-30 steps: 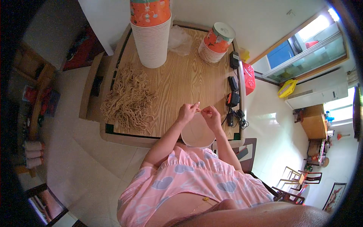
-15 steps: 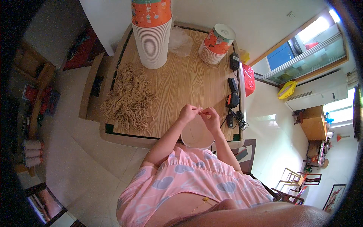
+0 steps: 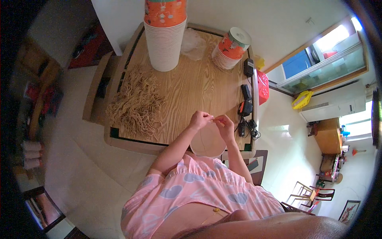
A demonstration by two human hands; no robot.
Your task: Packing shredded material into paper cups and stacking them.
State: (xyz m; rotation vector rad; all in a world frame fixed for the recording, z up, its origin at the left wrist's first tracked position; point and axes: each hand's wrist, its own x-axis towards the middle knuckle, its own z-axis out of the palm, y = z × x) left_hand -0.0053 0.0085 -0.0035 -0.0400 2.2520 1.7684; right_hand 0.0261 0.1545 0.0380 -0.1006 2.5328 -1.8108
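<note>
At the near edge of the table, my left hand and my right hand meet fingertip to fingertip over the far rim of an open paper bucket. Both are closed in a pinch on a thin tan string, whose short end is mostly hidden by the fingers. A fine strand hangs down inside the pale bucket, which sits against my lap. To the left lies a loose heap of tan strings. Behind it a tall stack of white-walled paper buckets rises, its top one orange and green.
A shorter stack of upturned orange buckets stands at the back right, near a crumpled clear plastic bag. Black power adapters and cables line the table's right edge. Beyond that edge is a red plastic stool.
The view has shifted slightly. My right hand has turned a little and its fingers have moved slightly at the bucket's rim; both hands keep their pinch.
</note>
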